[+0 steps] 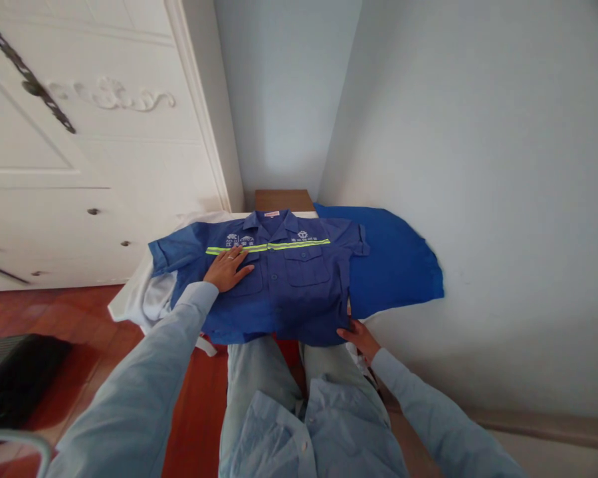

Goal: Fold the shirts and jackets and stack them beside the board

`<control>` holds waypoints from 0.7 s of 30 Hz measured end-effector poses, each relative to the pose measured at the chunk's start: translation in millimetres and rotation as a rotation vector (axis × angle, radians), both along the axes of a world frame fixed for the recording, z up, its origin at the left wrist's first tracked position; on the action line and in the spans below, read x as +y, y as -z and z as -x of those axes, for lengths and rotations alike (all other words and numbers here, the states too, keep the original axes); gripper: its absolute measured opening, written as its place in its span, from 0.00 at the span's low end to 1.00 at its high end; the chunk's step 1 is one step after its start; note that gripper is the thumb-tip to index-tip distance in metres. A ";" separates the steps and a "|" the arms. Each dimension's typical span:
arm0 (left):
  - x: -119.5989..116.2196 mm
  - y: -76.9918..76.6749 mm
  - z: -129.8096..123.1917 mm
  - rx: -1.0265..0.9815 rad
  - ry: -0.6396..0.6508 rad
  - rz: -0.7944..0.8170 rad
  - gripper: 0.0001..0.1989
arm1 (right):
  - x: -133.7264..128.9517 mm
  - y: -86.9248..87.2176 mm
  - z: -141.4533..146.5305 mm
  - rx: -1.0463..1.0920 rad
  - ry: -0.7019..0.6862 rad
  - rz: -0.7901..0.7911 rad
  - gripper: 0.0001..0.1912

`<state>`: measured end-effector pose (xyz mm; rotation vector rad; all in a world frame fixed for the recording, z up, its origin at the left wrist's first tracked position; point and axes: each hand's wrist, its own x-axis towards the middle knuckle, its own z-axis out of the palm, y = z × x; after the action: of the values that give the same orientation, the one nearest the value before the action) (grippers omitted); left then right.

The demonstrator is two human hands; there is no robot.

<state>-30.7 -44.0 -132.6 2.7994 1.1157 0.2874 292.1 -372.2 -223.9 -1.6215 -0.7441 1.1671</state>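
A dark blue short-sleeved work shirt lies front up, collar away from me, with a yellow-green reflective stripe and white printing across the chest. My left hand rests flat on its left chest, fingers spread, a ring on one finger. At the shirt's lower right corner, my right hand holds the hem, thumb on top and the other fingers partly hidden at the edge. The shirt's bottom hem hangs over the near edge of the white table. Brighter blue cloth extends out from under the right sleeve.
White fabric bunches beneath the left sleeve. A brown box stands behind the collar, in the corner. The white cabinet rises at left, and the grey wall borders the right. A black item lies on the red-brown floor.
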 end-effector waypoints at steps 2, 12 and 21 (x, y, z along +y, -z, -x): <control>0.8 0.6 0.0 -0.002 0.000 -0.004 0.34 | -12.1 -15.9 6.6 -0.005 -0.032 -0.004 0.36; 3.7 1.5 -0.8 0.029 -0.007 -0.021 0.35 | -65.1 -77.4 16.0 0.112 0.216 -0.088 0.22; 5.1 1.9 -0.6 0.016 -0.006 -0.031 0.35 | -78.7 -7.8 -12.9 0.027 0.199 0.037 0.27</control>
<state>-30.1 -38.8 -134.5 2.8308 1.1328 0.2858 305.1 -450.9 -216.1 -1.6661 -0.5334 1.0616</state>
